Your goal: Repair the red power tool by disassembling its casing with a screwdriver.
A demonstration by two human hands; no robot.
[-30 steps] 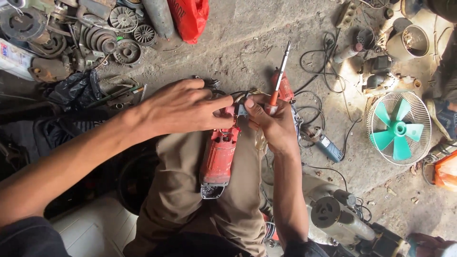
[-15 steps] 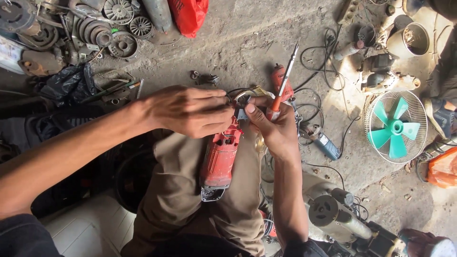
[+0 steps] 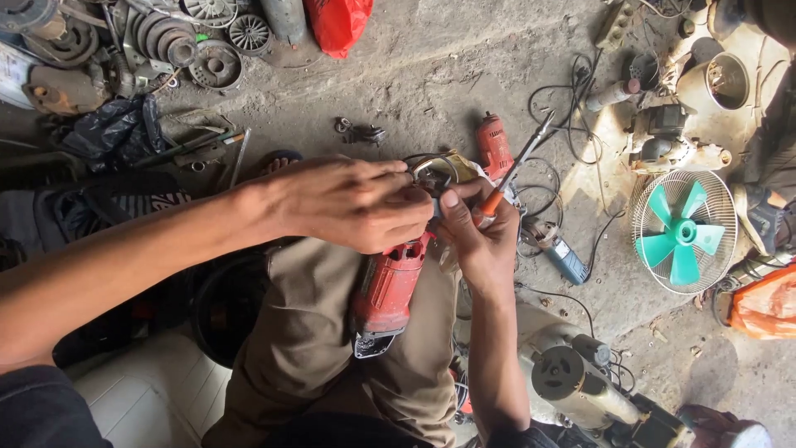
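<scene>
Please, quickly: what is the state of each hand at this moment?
Left hand: closed, fingers curled over the head end of the red power tool on the lap.
Right hand: closed, holding an orange-handled screwdriver.

One camera only, worn on the person's head and facing almost straight down. It sits close above the lap, where the left hand (image 3: 352,203) and right hand (image 3: 481,241) meet over a red angle grinder (image 3: 388,286). Beyond them the concrete floor (image 3: 439,75) fills the far frame, with a green fan (image 3: 684,232) at right.
</scene>
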